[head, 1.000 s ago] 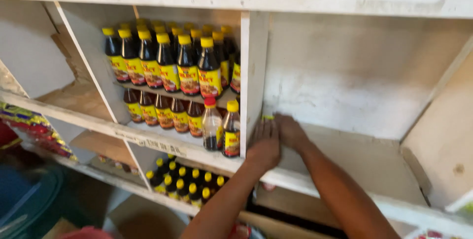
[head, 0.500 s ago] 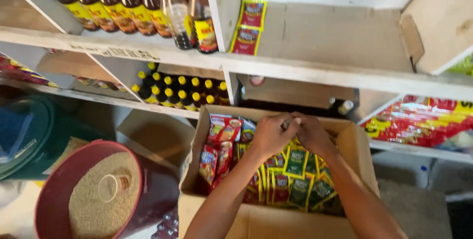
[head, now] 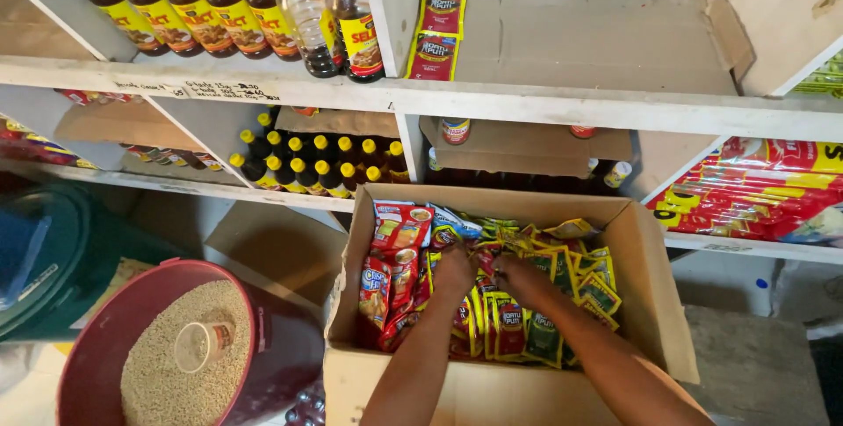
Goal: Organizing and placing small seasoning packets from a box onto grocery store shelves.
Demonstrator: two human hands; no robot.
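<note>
Head camera looks straight down into an open cardboard box (head: pixel 650 303) on the floor, and both hands are buried in it — the left hand (head: pixel 454 270) is curled down among the red and yellow sachets (head: pixel 505 325) at the middle of the box, fingers hidden in the pile, so whether it grips one I cannot tell; the right hand (head: pixel 520 281) lies just beside it, touching it or nearly so, palm down on the green and yellow packets (head: pixel 580 281), fingers likewise tucked under and their grasp not visible. Red snack bags (head: pixel 395 255) stand packed along the box's left wall. Above, on the white wooden shelf (head: pixel 544 105), two red sachets on the shelf (head: pixel 436 32) lie on a sheet of flattened cardboard, right beside the upright divider. Left of that divider stands a row of dark sauce bottles (head: pixel 219 4) with yellow labels, and yellow-capped bottles (head: pixel 316 162) fill the shelf below. Down at the left, a maroon bucket (head: pixel 290 347) holds grain with a small plastic cup (head: pixel 204 345) resting in it
</note>
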